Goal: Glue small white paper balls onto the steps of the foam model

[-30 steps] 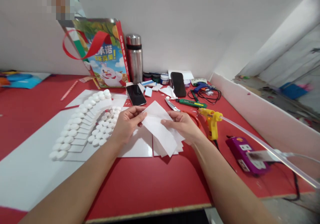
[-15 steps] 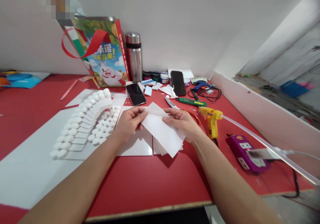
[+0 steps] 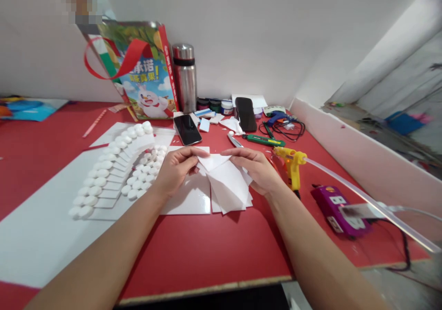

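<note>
A sheet of white paper (image 3: 228, 181) is held up between both hands, its upper edge turned down in a triangular flap. My left hand (image 3: 177, 169) pinches the fold's left end between thumb and fingers. At the right end, my right hand (image 3: 255, 167) grips the paper the same way, with some fingers hidden behind it. Beneath the sheet are more loose white papers and a flat white board (image 3: 188, 199). To the left, white round pieces (image 3: 100, 181) stand in a curved double row, with a cluster of similar pieces (image 3: 140, 178) beside it.
A yellow glue gun (image 3: 293, 167) with a long clear stick and a purple power strip (image 3: 340, 213) are at right. Behind lie two phones (image 3: 187, 129), a green cutter (image 3: 264, 140) and paint jars (image 3: 226, 107). A steel flask (image 3: 185, 79) and gift bag (image 3: 148, 79) stand at back.
The paper was flat and tilted; now its top edge is folded over into a flap. Both hands have shifted slightly to grip the ends of the fold.
</note>
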Demonstrator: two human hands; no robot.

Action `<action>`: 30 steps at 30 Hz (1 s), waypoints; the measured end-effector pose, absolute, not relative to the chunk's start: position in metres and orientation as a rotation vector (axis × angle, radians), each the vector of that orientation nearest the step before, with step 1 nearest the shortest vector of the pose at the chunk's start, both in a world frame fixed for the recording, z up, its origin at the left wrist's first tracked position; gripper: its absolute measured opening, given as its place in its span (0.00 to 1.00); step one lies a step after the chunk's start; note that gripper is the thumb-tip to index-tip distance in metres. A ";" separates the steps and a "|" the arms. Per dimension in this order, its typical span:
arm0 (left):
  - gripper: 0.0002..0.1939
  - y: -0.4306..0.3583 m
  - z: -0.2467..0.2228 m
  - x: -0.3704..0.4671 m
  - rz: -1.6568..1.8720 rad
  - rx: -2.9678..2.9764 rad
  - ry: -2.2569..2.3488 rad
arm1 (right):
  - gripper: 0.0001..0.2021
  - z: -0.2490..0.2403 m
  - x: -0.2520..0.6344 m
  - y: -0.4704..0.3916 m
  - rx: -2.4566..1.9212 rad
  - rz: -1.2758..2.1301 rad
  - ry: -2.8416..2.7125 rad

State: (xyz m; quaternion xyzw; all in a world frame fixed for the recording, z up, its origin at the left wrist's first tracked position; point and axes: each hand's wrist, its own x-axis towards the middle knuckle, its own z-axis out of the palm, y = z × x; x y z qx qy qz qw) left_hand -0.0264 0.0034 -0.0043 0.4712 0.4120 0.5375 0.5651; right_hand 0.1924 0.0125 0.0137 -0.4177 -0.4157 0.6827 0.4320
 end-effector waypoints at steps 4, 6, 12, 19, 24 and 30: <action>0.07 0.003 -0.007 -0.027 1.247 1.172 1.004 | 0.12 0.016 0.192 0.013 -1.052 1.709 -1.002; 0.08 0.002 -0.007 -0.028 1.240 1.195 1.018 | 0.13 0.019 0.192 0.012 -1.060 1.749 -1.011; 0.09 0.001 -0.004 -0.029 1.200 1.357 1.046 | 0.20 0.015 0.193 0.011 -1.146 1.875 -1.120; 0.09 0.002 -0.006 -0.028 1.161 1.294 0.969 | 0.13 0.011 0.193 0.013 -1.182 1.738 -1.144; 0.20 0.005 -0.005 -0.027 1.081 1.096 0.881 | 0.12 0.011 0.194 0.013 -1.186 1.683 -1.153; 0.15 0.004 -0.009 -0.025 0.948 1.158 0.940 | 0.14 0.014 0.195 0.012 -1.175 1.696 -1.215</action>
